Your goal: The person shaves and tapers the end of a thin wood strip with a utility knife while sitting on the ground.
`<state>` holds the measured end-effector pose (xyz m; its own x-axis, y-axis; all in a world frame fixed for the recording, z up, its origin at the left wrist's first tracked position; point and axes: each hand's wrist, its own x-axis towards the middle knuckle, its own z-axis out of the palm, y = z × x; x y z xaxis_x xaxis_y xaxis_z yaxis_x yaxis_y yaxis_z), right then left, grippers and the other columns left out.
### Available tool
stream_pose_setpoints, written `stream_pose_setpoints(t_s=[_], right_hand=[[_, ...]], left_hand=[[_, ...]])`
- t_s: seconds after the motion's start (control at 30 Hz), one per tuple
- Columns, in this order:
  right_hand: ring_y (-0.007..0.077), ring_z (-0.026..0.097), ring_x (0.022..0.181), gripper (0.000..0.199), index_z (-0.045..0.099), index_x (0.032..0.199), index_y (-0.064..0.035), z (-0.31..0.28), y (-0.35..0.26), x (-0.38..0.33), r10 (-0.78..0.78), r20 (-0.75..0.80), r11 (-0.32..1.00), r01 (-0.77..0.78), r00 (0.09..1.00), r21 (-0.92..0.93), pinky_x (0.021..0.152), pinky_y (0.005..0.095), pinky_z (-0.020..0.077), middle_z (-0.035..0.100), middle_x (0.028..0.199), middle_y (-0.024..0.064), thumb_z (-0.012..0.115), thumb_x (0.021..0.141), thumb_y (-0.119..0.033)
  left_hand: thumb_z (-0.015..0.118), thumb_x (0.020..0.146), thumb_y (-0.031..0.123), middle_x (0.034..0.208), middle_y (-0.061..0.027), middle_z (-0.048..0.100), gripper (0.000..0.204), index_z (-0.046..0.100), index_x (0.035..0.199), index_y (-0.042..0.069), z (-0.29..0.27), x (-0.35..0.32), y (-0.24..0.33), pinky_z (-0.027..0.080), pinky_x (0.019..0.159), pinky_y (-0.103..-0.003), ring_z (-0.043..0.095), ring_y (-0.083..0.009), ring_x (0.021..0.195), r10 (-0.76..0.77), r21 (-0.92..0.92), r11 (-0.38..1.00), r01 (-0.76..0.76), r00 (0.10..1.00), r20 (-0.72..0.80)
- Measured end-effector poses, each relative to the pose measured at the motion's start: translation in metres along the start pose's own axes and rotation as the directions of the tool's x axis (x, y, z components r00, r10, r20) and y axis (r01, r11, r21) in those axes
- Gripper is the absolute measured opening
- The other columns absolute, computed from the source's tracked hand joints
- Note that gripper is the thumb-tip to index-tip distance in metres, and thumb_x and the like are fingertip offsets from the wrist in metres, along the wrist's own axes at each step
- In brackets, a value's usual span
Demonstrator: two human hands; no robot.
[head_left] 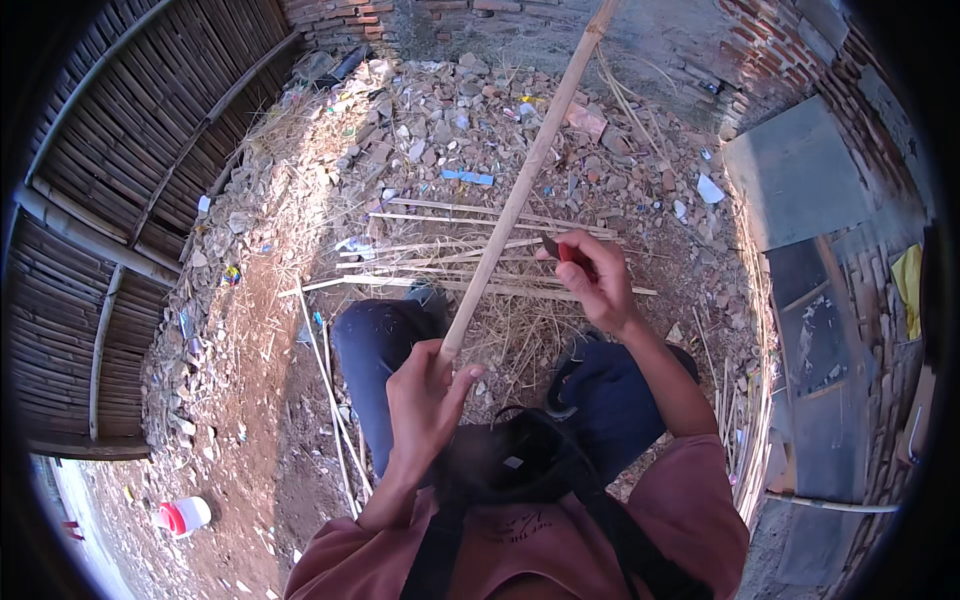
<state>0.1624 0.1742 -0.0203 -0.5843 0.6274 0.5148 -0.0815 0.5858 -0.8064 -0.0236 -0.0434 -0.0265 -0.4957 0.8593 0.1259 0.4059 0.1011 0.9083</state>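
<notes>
My left hand [422, 402] is closed round the near end of a long, pale bamboo strip [527, 178], which slants up and away to the far right. To the right of the strip, my right hand [597, 282] grips a knife [575, 258] with a red handle and a short dark blade. The blade's tip points left toward the strip; whether it touches, I cannot tell. Beyond my knees, several thinner split strips [450, 264] lie across the ground among pale shavings [515, 335].
Stony rubble [430, 130] with scraps of litter covers the ground ahead. A bamboo-slat wall [150, 130] stands on the left, a brick wall [480, 30] at the back. Grey panels [800, 175] lean at the right, near a bundle of long strips [755, 440]. A red-and-white container [185, 516] sits lower left.
</notes>
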Motion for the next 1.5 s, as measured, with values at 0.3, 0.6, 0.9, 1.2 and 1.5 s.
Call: stream_pose_setpoints(t_s=[0.3,0.6,0.9,1.2,1.5], right_hand=[[0.0195,0.071,0.066,0.025,0.071,0.103,-0.0053,0.047,-0.022,-0.013,-0.178,0.311,0.965,0.228,0.933,-0.132,0.058,0.0328,0.0559,0.074,0.087,0.0057,0.081,0.091,-0.024],[0.0203,0.074,0.069,0.021,0.071,0.101,-0.0067,0.05,-0.021,-0.017,-0.169,0.322,0.966,0.222,0.932,-0.135,0.06,0.0337,0.0582,0.075,0.09,0.0038,0.079,0.091,-0.024],[0.0208,0.072,0.064,0.022,0.073,0.1,-0.0063,0.057,-0.022,-0.019,-0.241,0.225,0.95,0.278,0.944,-0.146,0.054,0.0339,0.0544,0.073,0.082,0.0039,0.08,0.09,-0.025],[0.0217,0.073,0.065,0.021,0.073,0.099,-0.006,0.059,-0.024,-0.021,-0.241,0.168,0.931,0.276,0.956,-0.238,0.055,0.0328,0.0556,0.073,0.081,0.0051,0.081,0.09,-0.024],[0.0213,0.074,0.066,0.019,0.073,0.097,-0.0067,0.051,-0.029,-0.009,-0.239,0.098,0.919,0.257,0.966,-0.297,0.056,0.0328,0.0567,0.075,0.082,0.0048,0.082,0.089,-0.022]], left_hand=[[0.095,0.08,0.022,0.069,0.0091,0.046,0.05,0.067,0.115,0.0,0.005,0.015,0.008,0.028,0.054,-0.021,0.036,-0.0012,0.063,0.078,-0.042,0.996,-0.078,0.997,-0.003],[0.091,0.084,0.014,0.062,0.0086,0.046,0.038,0.071,0.113,0.0,0.01,0.014,0.009,0.027,0.051,-0.023,0.035,-0.0007,0.058,0.137,-0.033,0.99,-0.138,0.99,-0.031],[0.089,0.086,0.011,0.058,0.006,0.041,0.025,0.073,0.102,0.0,0.015,0.011,0.016,0.025,0.05,-0.025,0.033,-0.0018,0.057,0.146,-0.068,0.986,-0.155,0.981,-0.125],[0.088,0.088,0.011,0.062,0.0071,0.047,0.021,0.071,0.092,-0.001,0.016,0.014,0.015,0.024,0.051,-0.025,0.035,-0.0008,0.06,0.147,-0.03,0.988,-0.153,0.978,-0.15],[0.089,0.087,0.019,0.067,-0.0015,0.064,0.029,0.073,0.1,-0.001,0.016,0.01,0.018,0.043,0.055,-0.023,0.052,-0.0031,0.06,0.031,-0.051,0.998,-0.038,0.99,-0.135]])
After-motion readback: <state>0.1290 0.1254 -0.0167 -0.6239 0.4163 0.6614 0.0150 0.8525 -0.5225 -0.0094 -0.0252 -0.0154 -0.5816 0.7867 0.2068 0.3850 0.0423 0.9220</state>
